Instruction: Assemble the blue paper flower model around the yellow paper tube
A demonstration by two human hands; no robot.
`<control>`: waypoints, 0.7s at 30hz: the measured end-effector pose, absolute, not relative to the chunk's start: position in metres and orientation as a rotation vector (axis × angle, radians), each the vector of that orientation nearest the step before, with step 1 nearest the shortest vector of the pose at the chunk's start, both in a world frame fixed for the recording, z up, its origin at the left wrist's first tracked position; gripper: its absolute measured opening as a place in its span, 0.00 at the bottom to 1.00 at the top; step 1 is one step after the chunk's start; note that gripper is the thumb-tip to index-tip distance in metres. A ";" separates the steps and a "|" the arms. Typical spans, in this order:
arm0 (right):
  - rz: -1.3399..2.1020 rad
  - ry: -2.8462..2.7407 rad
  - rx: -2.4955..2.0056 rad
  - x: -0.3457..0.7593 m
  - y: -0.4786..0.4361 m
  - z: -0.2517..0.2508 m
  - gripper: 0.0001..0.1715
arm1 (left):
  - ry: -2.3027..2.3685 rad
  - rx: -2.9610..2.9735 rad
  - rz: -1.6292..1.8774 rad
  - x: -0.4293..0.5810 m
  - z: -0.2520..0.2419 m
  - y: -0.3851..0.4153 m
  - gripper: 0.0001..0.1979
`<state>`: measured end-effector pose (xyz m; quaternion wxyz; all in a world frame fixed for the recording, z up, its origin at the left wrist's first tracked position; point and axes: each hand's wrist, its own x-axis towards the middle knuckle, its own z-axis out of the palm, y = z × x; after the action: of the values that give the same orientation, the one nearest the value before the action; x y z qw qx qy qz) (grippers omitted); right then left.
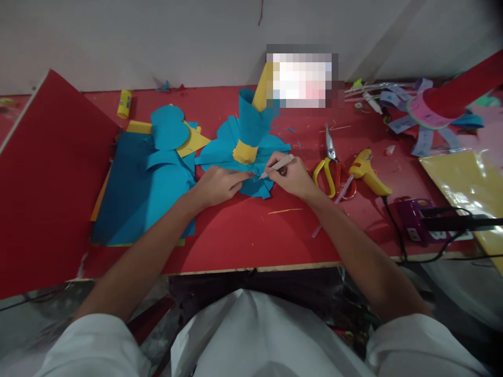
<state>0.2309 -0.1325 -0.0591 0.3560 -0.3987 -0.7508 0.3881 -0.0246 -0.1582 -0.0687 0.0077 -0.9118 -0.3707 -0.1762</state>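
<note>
A blue paper flower (pixel 220 142) with a yellow centre (pixel 245 153) lies on the red table in front of me. My left hand (pixel 220 186) rests at its lower left, fingers stretched out flat onto a lower petal (pixel 251 187). Pinched in my right hand (pixel 293 175) is a white pen (pixel 282 163), its tip touching or very close to that same petal. Behind the yellow centre a rolled blue paper tube (pixel 251 118) rises, with a yellow paper piece (pixel 262 86) beside it.
Scissors (pixel 331 152) and a yellow glue gun (pixel 369 172) with a cord lie at right, near a purple box (pixel 416 220). Blue paper sheets (pixel 126 188) and a glue stick (pixel 124 103) are at left. A large red board (pixel 58 183) slants up there. A blurred bright rectangle (pixel 301 78) stands behind.
</note>
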 end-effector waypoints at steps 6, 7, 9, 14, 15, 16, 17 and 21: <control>1.021 -1.914 -1.047 0.233 -0.133 -0.062 0.09 | -1.141 -2.909 -0.466 -0.025 -0.066 -0.158 0.21; 1.033 -1.923 -1.044 0.233 -0.133 -0.062 0.09 | -1.133 -2.910 -0.462 -0.025 -0.066 -0.158 0.21; 1.059 -1.941 -1.030 0.232 -0.133 -0.061 0.10 | -1.114 -2.903 -0.460 -0.025 -0.066 -0.158 0.21; 0.998 -1.970 -1.059 0.231 -0.133 -0.058 0.10 | -1.089 -2.905 -0.476 -0.026 -0.066 -0.157 0.21; 0.979 -1.968 -1.074 0.231 -0.133 -0.058 0.10 | -1.092 -2.908 -0.477 -0.026 -0.066 -0.157 0.21; 0.965 -1.965 -1.086 0.231 -0.133 -0.058 0.10 | -1.097 -2.911 -0.474 -0.026 -0.066 -0.157 0.21; 0.957 -1.963 -1.092 0.231 -0.133 -0.057 0.10 | -1.103 -2.915 -0.469 -0.026 -0.066 -0.157 0.20; 0.992 -1.965 -1.050 0.232 -0.133 -0.059 0.12 | -1.139 -2.944 -0.473 -0.025 -0.064 -0.157 0.21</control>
<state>0.2317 -0.1328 -0.0588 0.3442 -0.4040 -0.7566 0.3820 -0.0251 -0.1571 -0.0645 -0.0253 -0.9221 -0.3566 -0.1481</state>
